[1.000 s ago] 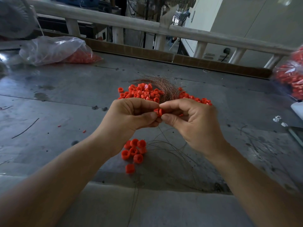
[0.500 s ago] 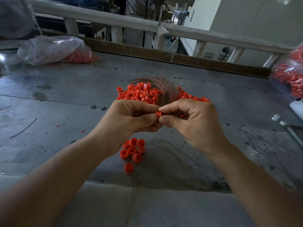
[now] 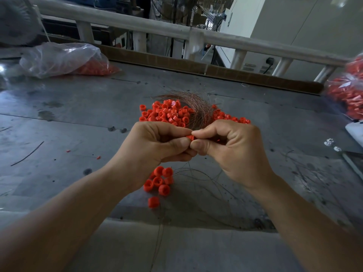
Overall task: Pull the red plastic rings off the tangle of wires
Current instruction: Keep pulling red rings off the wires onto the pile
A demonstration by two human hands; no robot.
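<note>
Left hand (image 3: 157, 146) and right hand (image 3: 231, 152) both have fingers (image 3: 176, 143) pinched on one red ring (image 3: 190, 137) between them, a few freed rings (image 3: 159, 181) lie just below, but the wire tangle (image 3: 200, 112) beyond the fingers looks loaded, so lots left.

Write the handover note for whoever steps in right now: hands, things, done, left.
Left hand and right hand: both pinch one red ring between their fingertips, above the table.
Tangle of wires lies beyond the hands, a big ring pile against it.
Done: a small ring cluster lies loose below the left hand.
Left: the pinched ring, then the pile; whether those are still wired cannot be told.
</note>
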